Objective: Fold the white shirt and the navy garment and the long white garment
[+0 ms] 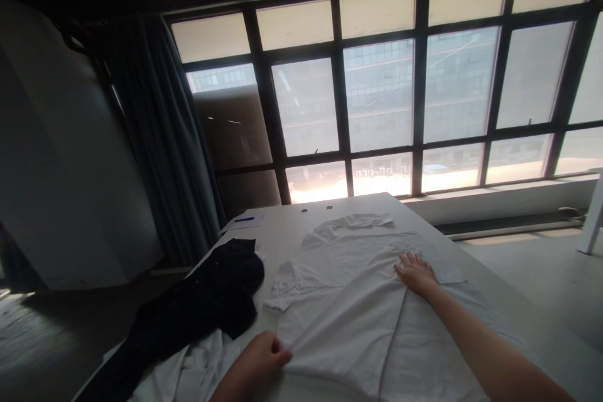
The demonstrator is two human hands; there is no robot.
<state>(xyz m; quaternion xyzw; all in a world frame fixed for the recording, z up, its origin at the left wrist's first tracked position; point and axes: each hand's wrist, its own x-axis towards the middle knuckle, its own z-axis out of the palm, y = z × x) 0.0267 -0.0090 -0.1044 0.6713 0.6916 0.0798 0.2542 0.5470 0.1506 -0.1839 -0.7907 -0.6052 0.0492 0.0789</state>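
Across the table (282, 223), white shirt (339, 326) laid out broad and thin, body spread but creased, far end bunched. My left hand (264, 355) is curled closed, pinching its near edge; my right hand (417, 273) presses flat, fingers spread, gripping nothing. Dark garment (202, 295) heaped left, crumpled white cloth (195, 367) beside it.

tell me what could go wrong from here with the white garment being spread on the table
The left hand pinches the edge of the white garment while the right hand presses flat on it, so a hard pull could deepen the slanting creases between them. The dark garment, bunched along the left side of the table, might slide off if nudged.
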